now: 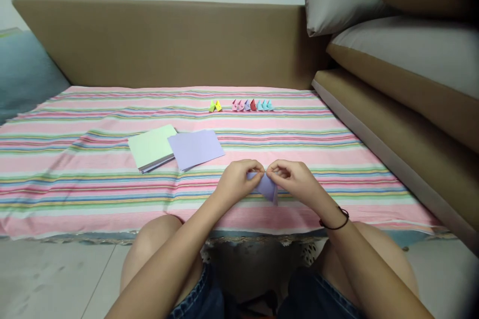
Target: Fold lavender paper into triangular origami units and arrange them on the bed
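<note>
Both my hands pinch a small folded purple paper (267, 187) just above the striped cloth (93, 179). My left hand (237, 179) grips its left corner with curled fingers. My right hand (294, 179), with a black band at the wrist, pinches the top edge right beside it, and the paper's point hangs down between them. A green paper stack (151, 147) and a loose purple sheet (195, 148) lie to the left, beyond my left hand.
A row of small folded paper pieces stands farther back: two yellow-green ones (215, 105) and several pink, red and blue ones (252, 105). Brown cushions (404, 89) rise at the right, a brown backrest (168, 40) behind. My knees are below the cloth's front edge.
</note>
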A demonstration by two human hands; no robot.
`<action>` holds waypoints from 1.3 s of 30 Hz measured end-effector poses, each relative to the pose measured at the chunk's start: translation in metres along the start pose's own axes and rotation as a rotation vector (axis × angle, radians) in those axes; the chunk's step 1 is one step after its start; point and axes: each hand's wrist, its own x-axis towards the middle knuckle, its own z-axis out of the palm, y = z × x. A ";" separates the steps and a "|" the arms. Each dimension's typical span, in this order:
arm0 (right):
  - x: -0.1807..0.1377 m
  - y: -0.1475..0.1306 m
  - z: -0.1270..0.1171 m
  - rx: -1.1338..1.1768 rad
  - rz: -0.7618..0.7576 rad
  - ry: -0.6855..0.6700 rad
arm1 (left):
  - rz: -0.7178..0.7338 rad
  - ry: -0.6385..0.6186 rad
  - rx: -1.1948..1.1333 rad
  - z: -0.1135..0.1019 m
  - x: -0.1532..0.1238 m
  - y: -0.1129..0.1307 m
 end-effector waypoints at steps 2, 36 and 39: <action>-0.001 0.002 0.007 0.032 0.004 0.026 | -0.010 0.016 0.020 0.002 0.000 0.000; -0.017 0.024 -0.020 0.136 0.100 0.066 | -0.090 -0.060 -0.059 -0.002 0.003 0.015; -0.018 0.025 -0.020 0.172 0.137 0.053 | -0.108 -0.079 -0.072 -0.002 0.004 0.016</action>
